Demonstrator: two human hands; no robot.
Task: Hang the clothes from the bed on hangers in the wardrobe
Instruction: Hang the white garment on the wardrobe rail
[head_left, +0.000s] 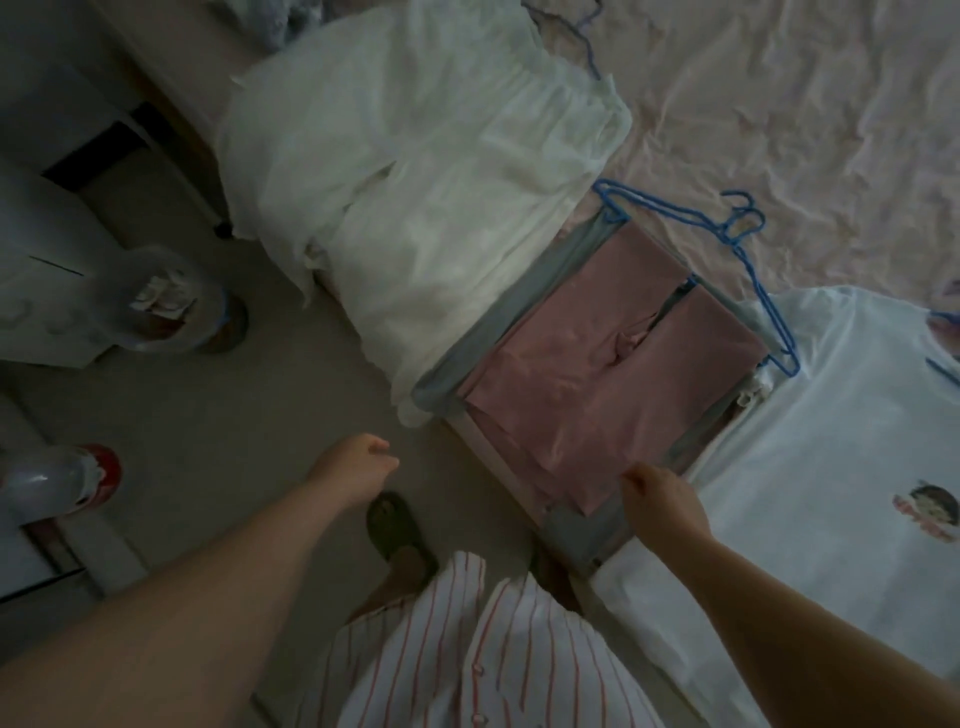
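At the bed's near edge the pink trousers (597, 395) are pinched at the hem by the right hand (662, 496); the left hand (358, 462) is held loosely curled, empty. Beyond, blue hangers (748, 249) lie unused, and the white garment (415, 208) and white T-shirt (831, 441) are not yet hung.

Bare floor (218, 447) left; bed (779, 104) edge crowded.
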